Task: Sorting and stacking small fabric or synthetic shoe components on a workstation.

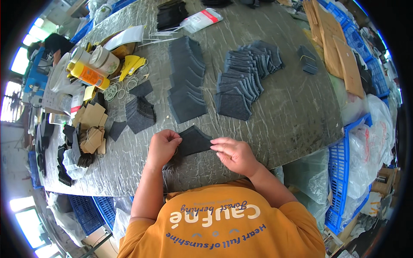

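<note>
A dark grey cut fabric piece (194,142) with a curved upper edge is held near the table's front edge. The left end of it is pinched between the thumb and fingers of my left hand (162,148). At its right corner, my right hand (234,154) has thumb and fingertips closed on the edge. Beyond my hands lies a fanned row of similar pieces (187,101), with another overlapping row (236,94) to its right. A smaller stack of dark pieces (140,115) and a single scrap (117,130) lie to the left.
Brown card pieces (92,129) are heaped at the left, near rubber bands (114,90), an orange bottle (88,75) and white jars (104,60). A banded dark bundle (307,60) lies far right. Brown paper packets (344,56) and a blue crate (337,185) line the right side.
</note>
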A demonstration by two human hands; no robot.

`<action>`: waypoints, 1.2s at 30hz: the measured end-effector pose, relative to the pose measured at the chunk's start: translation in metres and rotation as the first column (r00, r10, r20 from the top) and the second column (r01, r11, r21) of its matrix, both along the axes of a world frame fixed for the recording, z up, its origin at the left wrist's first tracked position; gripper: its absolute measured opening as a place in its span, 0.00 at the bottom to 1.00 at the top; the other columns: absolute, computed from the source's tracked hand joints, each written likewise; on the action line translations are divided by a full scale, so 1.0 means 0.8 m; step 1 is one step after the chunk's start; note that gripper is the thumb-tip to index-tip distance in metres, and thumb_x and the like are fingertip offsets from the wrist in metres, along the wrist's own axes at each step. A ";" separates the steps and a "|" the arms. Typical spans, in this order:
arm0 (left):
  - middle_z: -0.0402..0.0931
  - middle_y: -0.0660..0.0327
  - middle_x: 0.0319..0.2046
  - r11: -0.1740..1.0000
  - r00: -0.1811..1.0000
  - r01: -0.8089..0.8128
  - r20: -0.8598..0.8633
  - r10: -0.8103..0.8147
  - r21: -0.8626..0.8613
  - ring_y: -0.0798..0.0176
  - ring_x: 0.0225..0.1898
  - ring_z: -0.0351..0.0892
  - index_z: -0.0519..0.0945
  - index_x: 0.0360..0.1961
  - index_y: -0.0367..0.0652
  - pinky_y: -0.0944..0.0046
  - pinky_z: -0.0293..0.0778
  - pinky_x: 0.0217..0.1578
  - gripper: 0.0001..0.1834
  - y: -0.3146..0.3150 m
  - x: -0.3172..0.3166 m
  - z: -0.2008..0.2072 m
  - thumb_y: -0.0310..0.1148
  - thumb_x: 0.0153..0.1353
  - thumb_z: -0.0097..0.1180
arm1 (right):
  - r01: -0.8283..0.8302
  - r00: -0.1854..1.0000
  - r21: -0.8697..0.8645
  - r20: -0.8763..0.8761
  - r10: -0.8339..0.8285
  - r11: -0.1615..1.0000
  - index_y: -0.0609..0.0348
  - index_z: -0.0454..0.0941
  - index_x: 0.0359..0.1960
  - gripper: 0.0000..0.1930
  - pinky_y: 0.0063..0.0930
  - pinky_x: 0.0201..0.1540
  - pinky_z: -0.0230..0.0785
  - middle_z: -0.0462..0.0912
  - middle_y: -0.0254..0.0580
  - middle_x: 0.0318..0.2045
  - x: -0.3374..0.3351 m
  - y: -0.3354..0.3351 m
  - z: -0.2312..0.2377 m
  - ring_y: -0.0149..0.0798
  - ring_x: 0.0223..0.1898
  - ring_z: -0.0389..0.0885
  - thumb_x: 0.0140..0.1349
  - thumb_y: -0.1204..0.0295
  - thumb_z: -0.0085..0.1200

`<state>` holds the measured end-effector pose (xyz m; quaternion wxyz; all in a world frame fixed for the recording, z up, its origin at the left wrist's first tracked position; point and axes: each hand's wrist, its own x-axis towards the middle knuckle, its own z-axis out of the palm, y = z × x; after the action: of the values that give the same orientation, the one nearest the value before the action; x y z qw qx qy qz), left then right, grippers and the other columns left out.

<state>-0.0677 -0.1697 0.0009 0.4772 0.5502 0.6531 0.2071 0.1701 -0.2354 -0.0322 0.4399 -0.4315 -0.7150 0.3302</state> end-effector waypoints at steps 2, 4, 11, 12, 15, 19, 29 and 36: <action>0.75 0.67 0.19 0.999 1.000 0.006 -0.016 -0.005 0.038 0.76 0.21 0.69 0.79 0.27 0.36 0.73 0.64 0.22 0.04 -0.001 -0.003 -0.010 0.25 0.51 0.60 | -0.042 0.995 0.046 0.093 0.037 0.998 0.54 0.80 0.42 0.14 0.30 0.30 0.74 0.81 0.38 0.44 -0.003 0.001 0.000 0.40 0.31 0.82 0.52 0.76 0.56; 0.76 0.67 0.19 0.997 1.000 0.016 -0.028 -0.014 0.075 0.76 0.21 0.69 0.79 0.27 0.36 0.72 0.64 0.22 0.04 -0.001 -0.004 -0.013 0.25 0.51 0.60 | -0.093 0.925 0.182 0.380 0.017 0.979 0.52 0.81 0.42 0.13 0.27 0.27 0.73 0.80 0.33 0.45 -0.006 -0.002 -0.002 0.35 0.27 0.80 0.52 0.75 0.56; 0.79 0.55 0.22 0.989 0.984 0.063 -0.176 -0.038 0.137 0.61 0.24 0.77 0.81 0.28 0.38 0.64 0.71 0.29 0.07 -0.003 0.003 -0.007 0.30 0.49 0.62 | -0.073 0.806 0.191 0.589 -0.055 0.979 0.50 0.80 0.46 0.17 0.29 0.25 0.71 0.79 0.29 0.45 -0.020 -0.011 0.005 0.33 0.23 0.78 0.52 0.74 0.55; 0.79 0.53 0.22 0.981 0.968 0.092 -0.244 -0.048 0.171 0.56 0.25 0.78 0.81 0.28 0.40 0.61 0.72 0.30 0.07 -0.003 0.006 -0.005 0.30 0.48 0.62 | -0.068 0.796 0.186 0.602 -0.059 0.980 0.51 0.80 0.46 0.17 0.29 0.25 0.71 0.79 0.29 0.44 -0.021 -0.011 0.004 0.32 0.24 0.78 0.52 0.73 0.55; 0.79 0.51 0.25 0.969 0.929 0.159 -0.361 -0.083 0.187 0.49 0.28 0.78 0.82 0.29 0.43 0.57 0.73 0.33 0.07 -0.004 0.009 -0.006 0.31 0.48 0.62 | -0.060 0.791 0.180 0.608 -0.063 0.982 0.51 0.80 0.46 0.17 0.30 0.26 0.71 0.79 0.29 0.44 -0.023 -0.010 0.000 0.33 0.24 0.78 0.52 0.73 0.55; 0.78 0.52 0.27 0.970 0.899 0.169 -0.432 -0.079 0.175 0.48 0.30 0.78 0.82 0.28 0.44 0.55 0.73 0.34 0.06 -0.001 0.006 -0.013 0.31 0.47 0.62 | -0.076 0.842 0.121 0.539 -0.001 0.990 0.57 0.78 0.44 0.14 0.32 0.26 0.70 0.76 0.33 0.41 -0.026 -0.006 0.007 0.37 0.22 0.77 0.55 0.71 0.53; 0.79 0.61 0.27 0.997 0.992 0.050 -0.122 -0.043 0.056 0.66 0.32 0.76 0.80 0.25 0.38 0.66 0.70 0.35 0.09 -0.010 0.003 0.020 0.28 0.43 0.66 | 0.212 0.973 -0.178 0.131 -0.190 0.961 0.58 0.76 0.45 0.19 0.36 0.33 0.72 0.79 0.48 0.23 -0.014 0.052 0.013 0.48 0.29 0.80 0.50 0.73 0.62; 0.80 0.58 0.32 0.908 0.859 0.315 -0.491 -0.148 0.277 0.51 0.39 0.77 0.81 0.29 0.43 0.55 0.73 0.39 0.08 -0.034 -0.064 -0.006 0.32 0.46 0.63 | 0.397 0.852 0.009 0.369 -0.372 0.918 0.55 0.74 0.47 0.19 0.37 0.37 0.74 0.73 0.41 0.47 0.030 0.074 0.032 0.46 0.35 0.80 0.51 0.71 0.61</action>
<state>-0.1191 -0.1966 -0.0038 0.2261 0.7346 0.6276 0.1235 0.1937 -0.1759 -0.0065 0.3422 -0.6339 -0.6714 0.1740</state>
